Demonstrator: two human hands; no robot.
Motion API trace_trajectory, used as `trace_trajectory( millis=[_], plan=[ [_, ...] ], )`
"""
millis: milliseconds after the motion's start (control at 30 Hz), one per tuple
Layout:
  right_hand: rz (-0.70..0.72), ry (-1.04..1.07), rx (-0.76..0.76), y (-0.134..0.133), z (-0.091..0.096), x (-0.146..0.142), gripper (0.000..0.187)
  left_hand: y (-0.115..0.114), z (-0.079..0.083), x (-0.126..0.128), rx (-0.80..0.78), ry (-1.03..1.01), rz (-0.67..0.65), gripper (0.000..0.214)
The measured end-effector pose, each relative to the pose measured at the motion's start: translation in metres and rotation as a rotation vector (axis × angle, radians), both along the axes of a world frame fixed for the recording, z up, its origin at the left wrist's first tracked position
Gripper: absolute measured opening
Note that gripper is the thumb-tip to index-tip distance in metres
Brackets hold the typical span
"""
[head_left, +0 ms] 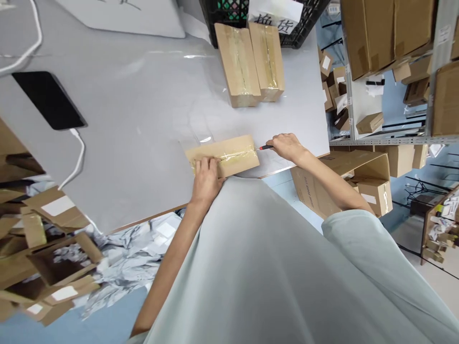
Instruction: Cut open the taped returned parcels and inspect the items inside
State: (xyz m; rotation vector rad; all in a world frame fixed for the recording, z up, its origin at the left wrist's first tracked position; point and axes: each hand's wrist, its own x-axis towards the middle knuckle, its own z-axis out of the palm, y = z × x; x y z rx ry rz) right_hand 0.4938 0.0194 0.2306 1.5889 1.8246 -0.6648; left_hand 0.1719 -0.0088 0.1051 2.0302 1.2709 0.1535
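A small cardboard box [234, 165] lies near the table's front edge, with clear, yellowish tape along its middle seam. My left hand [206, 179] holds it down at its left part, fingers bent over the top and thumb at the near side. In my right hand [287, 145] is a slim tool with a red-and-black handle [266, 147]. Its thin metal tip is at the box's right end, by the taped seam; whether it is a screwdriver or a knife, I cannot tell. Two similar taped boxes [238, 67] [268, 62] lie side by side farther back.
A black plastic crate [301, 36] with a handwritten paper sign stands at the back. A phone [50, 99] on a white cable lies at left on the grey table [143, 119]. Cartons and crumpled paper cover the floor at left; shelves with boxes stand at right.
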Motion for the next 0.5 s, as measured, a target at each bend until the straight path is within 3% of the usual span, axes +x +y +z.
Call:
trace_trajectory(
  millis=[167,267,400,500],
  plan=[
    [-0.193,-0.11,0.122,-0.029,0.008,0.053,0.039,0.006,0.002,-0.004,-0.002,0.046,-0.018,0.065],
    [-0.378,0.017,0.209,-0.058,-0.001,0.068,0.04,0.016,0.013,0.005,0.01,0.058,-0.037,0.077],
    [-0.665,0.277,0.253,-0.092,-0.032,0.047,0.041,0.034,0.029,0.047,0.075,0.028,-0.109,0.119],
    [-0.855,0.436,0.284,-0.11,-0.057,0.021,0.042,0.042,0.028,0.088,0.056,0.063,-0.254,0.141]
  ],
)
